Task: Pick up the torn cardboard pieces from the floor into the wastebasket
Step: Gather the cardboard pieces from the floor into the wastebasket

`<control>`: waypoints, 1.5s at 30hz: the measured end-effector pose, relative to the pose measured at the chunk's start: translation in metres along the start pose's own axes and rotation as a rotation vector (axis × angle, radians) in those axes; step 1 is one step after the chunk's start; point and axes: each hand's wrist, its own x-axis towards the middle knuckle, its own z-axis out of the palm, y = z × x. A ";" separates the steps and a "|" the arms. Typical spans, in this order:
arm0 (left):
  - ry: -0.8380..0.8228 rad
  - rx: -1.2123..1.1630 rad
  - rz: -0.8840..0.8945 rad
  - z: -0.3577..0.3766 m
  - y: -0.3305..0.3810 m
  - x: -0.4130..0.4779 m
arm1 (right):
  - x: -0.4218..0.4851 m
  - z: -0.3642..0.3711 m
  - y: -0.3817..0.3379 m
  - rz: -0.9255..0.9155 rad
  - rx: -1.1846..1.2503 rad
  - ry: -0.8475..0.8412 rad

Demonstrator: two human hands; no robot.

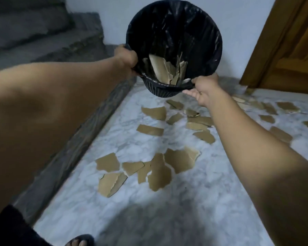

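A black mesh wastebasket (199, 32) with a black plastic liner hangs in the air, tilted with its mouth toward me. Several torn cardboard pieces (160, 70) lie inside it. My left hand (126, 57) grips the rim on the left side. My right hand (203, 89) touches the lower right rim with thumb on the edge and fingers spread beneath. Many brown torn cardboard pieces (158, 171) lie scattered on the white marble floor (114, 201) below and to the right of the basket.
A dark stone border strip (75, 148) runs along the floor's left side, with grey stairs (43, 32) behind it. A wooden door (288, 50) stands at the far right. A white wall is behind the basket. My sandalled foot (80, 241) shows at the bottom.
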 end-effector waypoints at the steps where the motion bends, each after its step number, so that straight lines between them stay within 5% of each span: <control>1: -0.007 -0.015 -0.020 -0.006 -0.006 0.014 | 0.004 0.012 0.007 -0.016 0.023 0.031; 6: -0.082 -0.038 -0.102 -0.026 -0.045 0.082 | 0.044 0.062 0.045 0.005 0.127 0.124; 14: -0.139 -0.354 -0.290 -0.043 -0.160 0.196 | 0.137 0.149 0.090 0.108 -0.061 0.176; 21: -0.058 -0.471 -0.322 -0.031 -0.205 0.232 | 0.182 0.157 0.113 0.153 -0.077 0.141; 27: -0.173 -0.386 -0.308 -0.028 -0.183 0.231 | 0.175 0.162 0.095 0.189 -0.129 -0.058; 32: -0.299 -0.034 -0.313 -0.038 -0.163 0.199 | 0.137 0.162 0.101 0.192 -0.099 -0.050; 38: -0.647 0.976 -0.153 -0.077 -0.170 0.101 | 0.067 0.130 0.157 0.203 -0.345 -0.068; 40: -0.682 1.139 -0.163 -0.093 -0.185 0.065 | 0.048 0.118 0.187 0.311 -0.353 -0.097; 43: -0.708 1.320 -0.190 -0.121 -0.217 0.012 | 0.008 0.104 0.224 0.669 -0.368 -0.388; 45: -0.717 1.384 -0.266 -0.140 -0.242 -0.021 | -0.016 0.095 0.249 0.486 -0.870 -0.562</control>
